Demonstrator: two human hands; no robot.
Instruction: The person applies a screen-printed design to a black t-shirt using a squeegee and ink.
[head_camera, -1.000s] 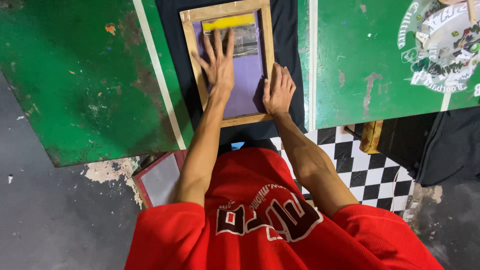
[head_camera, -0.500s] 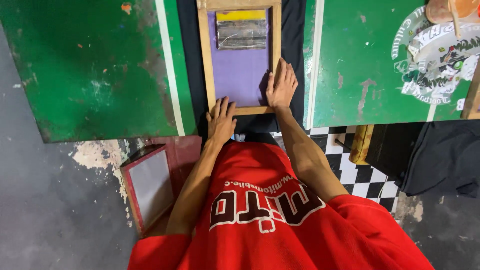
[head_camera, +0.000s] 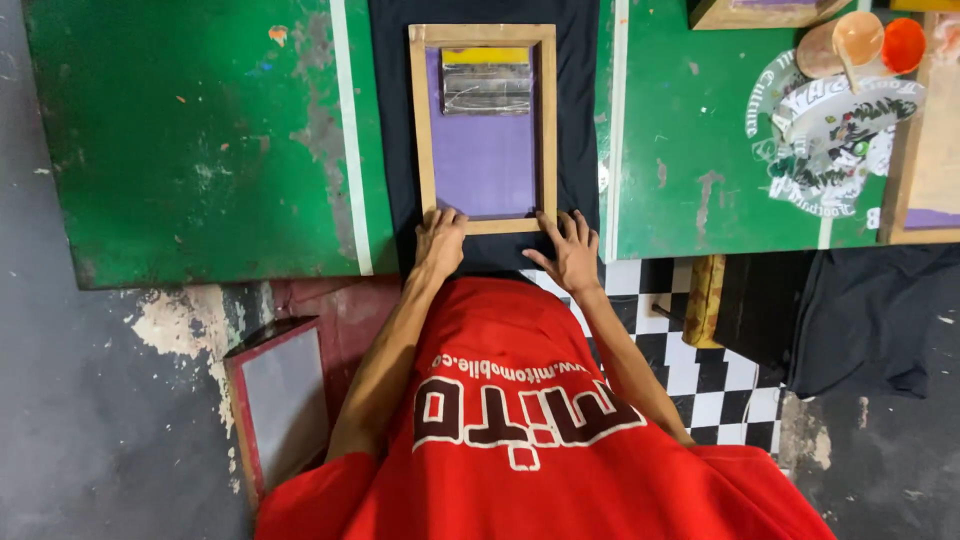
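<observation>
While both palms press flat, holding nothing | my left hand (head_camera: 440, 240) and right hand (head_camera: 572, 250) steady the wooden screen frame (head_camera: 482, 226), upper centre | next likely needs a firm frame grip.

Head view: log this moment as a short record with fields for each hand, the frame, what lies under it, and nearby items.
left hand: left hand flat on near rail of frame
right hand: right hand at frame's near right corner, fingers spread
frame: wooden, purple mesh, squeegee lying at far end
under frame: black cloth on green table
nearby: cups far right; red-edged screen on floor
</observation>
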